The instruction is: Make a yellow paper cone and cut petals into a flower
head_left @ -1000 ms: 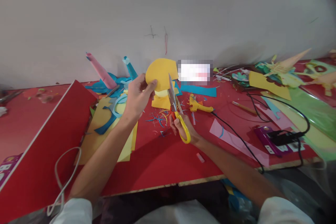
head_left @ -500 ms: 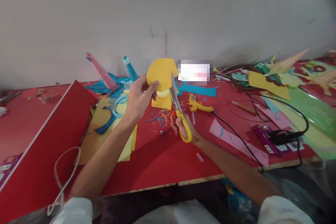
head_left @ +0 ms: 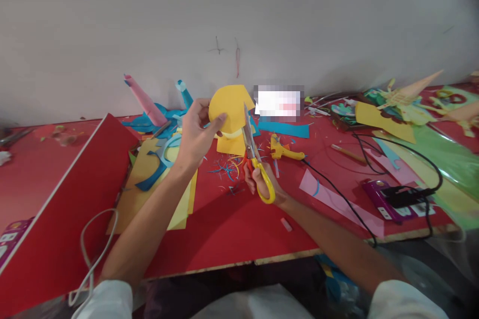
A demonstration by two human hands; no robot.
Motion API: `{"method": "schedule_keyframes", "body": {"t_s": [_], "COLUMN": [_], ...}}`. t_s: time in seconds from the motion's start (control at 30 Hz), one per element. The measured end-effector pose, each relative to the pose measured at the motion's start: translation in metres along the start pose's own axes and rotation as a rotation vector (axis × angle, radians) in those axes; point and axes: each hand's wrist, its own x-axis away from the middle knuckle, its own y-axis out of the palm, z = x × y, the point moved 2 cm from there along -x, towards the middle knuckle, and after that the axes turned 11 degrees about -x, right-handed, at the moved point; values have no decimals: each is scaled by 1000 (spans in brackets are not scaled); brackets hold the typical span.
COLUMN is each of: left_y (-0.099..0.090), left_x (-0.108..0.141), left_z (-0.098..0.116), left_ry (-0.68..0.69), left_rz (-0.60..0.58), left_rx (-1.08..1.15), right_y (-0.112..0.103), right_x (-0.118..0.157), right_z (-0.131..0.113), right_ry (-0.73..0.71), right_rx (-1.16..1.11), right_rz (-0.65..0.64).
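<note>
A yellow paper piece (head_left: 230,107) with a rounded left side is pinched between the thumb and fingers of my left hand (head_left: 200,134). My right hand (head_left: 262,182) grips scissors (head_left: 266,184) with yellow and red handles, their blades pointing up at the paper's right edge. Both hands are raised over the red table (head_left: 224,239). Below the paper lies another yellow piece (head_left: 230,145), with thin blue and yellow paper snippets (head_left: 228,169) scattered near it.
A yellow glue gun (head_left: 286,152) with a black cord lies right of the scissors. Farther right are a pink strip (head_left: 337,199) and a purple box (head_left: 385,202). Left are stacked paper sheets (head_left: 138,174), a pink paper cone (head_left: 145,102) and a red board (head_left: 75,209).
My left hand has turned slightly around the yellow paper, and the paper's outline has shifted a little. The scissors remain at its right edge.
</note>
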Motion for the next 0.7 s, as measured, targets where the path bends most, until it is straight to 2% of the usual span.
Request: {"method": "schedule_keyframes", "body": {"t_s": [0.17, 0.47, 0.7], "left_y": [3, 10, 9], "left_x": [0, 4, 4], "left_z": [-5, -4, -6], "left_ry": [33, -57, -65], "left_rz": [-8, 28, 20], "left_rx": [-2, 31, 8], "right_y": [2, 5, 7], "right_x": [0, -1, -2], "right_z": [-3, -4, -8], "right_ry": [4, 24, 40], "right_rx": [-27, -101, -132], "right_rz": [-3, -17, -22]}}
